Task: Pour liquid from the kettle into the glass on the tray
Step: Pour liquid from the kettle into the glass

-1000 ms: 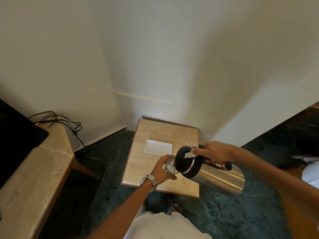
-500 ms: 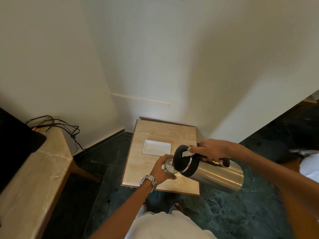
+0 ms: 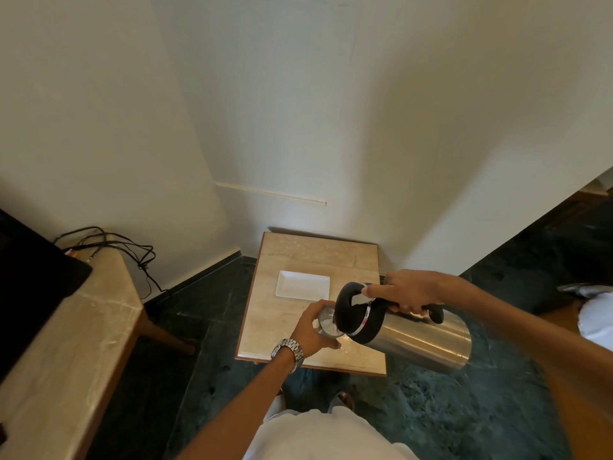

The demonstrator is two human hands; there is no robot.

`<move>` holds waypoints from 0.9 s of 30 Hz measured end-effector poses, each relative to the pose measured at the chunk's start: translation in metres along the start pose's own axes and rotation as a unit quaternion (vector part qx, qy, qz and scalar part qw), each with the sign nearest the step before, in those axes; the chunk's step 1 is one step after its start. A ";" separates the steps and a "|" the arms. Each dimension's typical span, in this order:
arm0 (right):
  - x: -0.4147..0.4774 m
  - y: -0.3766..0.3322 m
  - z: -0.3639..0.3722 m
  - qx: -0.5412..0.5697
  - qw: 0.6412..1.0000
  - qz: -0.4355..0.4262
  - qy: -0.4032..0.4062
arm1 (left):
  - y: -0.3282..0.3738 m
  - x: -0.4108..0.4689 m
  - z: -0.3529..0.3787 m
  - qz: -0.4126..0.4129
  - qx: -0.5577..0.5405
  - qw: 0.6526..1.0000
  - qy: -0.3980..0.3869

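A steel kettle [image 3: 421,340] with a black top lies tipped almost flat, its mouth over a clear glass [image 3: 326,323]. My right hand [image 3: 406,290] grips the kettle's black handle from above, thumb on the lid lever. My left hand [image 3: 315,328], with a metal watch on the wrist, is wrapped around the glass and holds it above the near part of a small marble-topped table [image 3: 318,257]. A white rectangular tray [image 3: 302,284] lies on that table, just beyond the glass, with nothing on it. The kettle's top hides any stream of liquid.
The small table stands in a wall corner on a dark green stone floor. A longer marble counter [image 3: 66,343] runs along the left, with a black device [image 3: 30,280] and tangled cables [image 3: 109,244] on it. A wet patch [image 3: 351,351] shines on the table under the kettle.
The kettle, glass and both hands keep almost the same pose. The view has shifted slightly, so the table sits a little higher in frame.
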State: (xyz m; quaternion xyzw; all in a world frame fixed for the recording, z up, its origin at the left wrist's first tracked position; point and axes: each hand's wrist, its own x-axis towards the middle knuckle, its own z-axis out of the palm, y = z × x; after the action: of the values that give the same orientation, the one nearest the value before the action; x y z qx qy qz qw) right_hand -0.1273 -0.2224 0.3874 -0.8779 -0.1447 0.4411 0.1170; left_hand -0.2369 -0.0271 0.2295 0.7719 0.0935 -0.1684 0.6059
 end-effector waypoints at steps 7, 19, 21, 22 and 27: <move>-0.004 -0.002 0.002 0.016 1.000 0.006 -0.011 | -0.001 -0.001 0.000 0.008 0.012 1.000 -0.002; -0.009 0.001 0.002 0.033 0.999 0.004 -0.027 | 0.001 -0.004 0.001 0.007 0.010 1.000 -0.001; -0.010 0.003 0.002 0.031 0.999 0.001 -0.028 | 0.001 -0.005 0.003 0.006 0.006 1.000 0.000; -0.010 0.003 0.003 0.030 0.999 0.000 -0.030 | 0.001 -0.005 0.004 0.007 0.005 1.000 0.000; -0.014 0.003 0.004 0.030 0.999 -0.002 -0.039 | 0.000 -0.007 0.007 0.014 0.007 1.000 -0.005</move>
State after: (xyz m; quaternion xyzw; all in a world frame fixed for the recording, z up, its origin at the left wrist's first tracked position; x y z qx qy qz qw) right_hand -0.1377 -0.2302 0.3943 -0.8557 -0.1379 0.4792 0.1386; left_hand -0.2441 -0.0334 0.2306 0.7767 0.0786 -0.1641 0.6030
